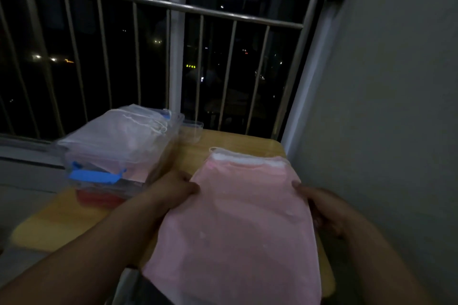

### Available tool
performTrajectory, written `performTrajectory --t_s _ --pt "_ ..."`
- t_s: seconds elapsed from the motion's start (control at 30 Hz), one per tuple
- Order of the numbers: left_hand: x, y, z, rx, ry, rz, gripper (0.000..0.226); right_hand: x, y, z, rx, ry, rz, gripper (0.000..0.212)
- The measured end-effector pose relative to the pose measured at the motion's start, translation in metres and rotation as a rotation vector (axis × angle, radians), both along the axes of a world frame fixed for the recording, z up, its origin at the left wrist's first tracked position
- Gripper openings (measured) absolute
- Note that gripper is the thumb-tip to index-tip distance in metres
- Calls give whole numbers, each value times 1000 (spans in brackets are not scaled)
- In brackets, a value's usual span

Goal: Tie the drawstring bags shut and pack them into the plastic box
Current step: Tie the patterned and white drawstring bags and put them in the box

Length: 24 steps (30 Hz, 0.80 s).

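Your clear plastic box with a blue latch (81,164) stands on the left of the yellow wooden table (74,215). It is already heaped with pale see-through bags (119,131), so I judge the packing well advanced. The pink fabric drawstring bag (238,218) lies flat before you and its far mouth looks not yet gathered. Your left hand (173,188) grips its left edge and your right hand (319,208) its right edge, thumbs on top. The heap rises above the rim, so room may be short. A small clear plastic container (193,129) sits just behind the box.
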State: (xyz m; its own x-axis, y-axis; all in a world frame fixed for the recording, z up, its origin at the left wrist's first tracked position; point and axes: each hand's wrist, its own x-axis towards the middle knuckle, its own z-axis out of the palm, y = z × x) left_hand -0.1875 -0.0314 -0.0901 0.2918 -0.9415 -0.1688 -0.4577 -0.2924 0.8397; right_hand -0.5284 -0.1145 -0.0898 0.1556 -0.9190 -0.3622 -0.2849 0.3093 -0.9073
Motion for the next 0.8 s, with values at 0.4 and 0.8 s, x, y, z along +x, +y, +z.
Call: performTrajectory --t_s 0.4,0.8 --pt "3 -10 -4 -36 112 31 10 7 -11 -8 14 34 56 25" --pt "-16 -6 -3 -161 228 56 20 34 -12 -8 -174 -68 89 24"
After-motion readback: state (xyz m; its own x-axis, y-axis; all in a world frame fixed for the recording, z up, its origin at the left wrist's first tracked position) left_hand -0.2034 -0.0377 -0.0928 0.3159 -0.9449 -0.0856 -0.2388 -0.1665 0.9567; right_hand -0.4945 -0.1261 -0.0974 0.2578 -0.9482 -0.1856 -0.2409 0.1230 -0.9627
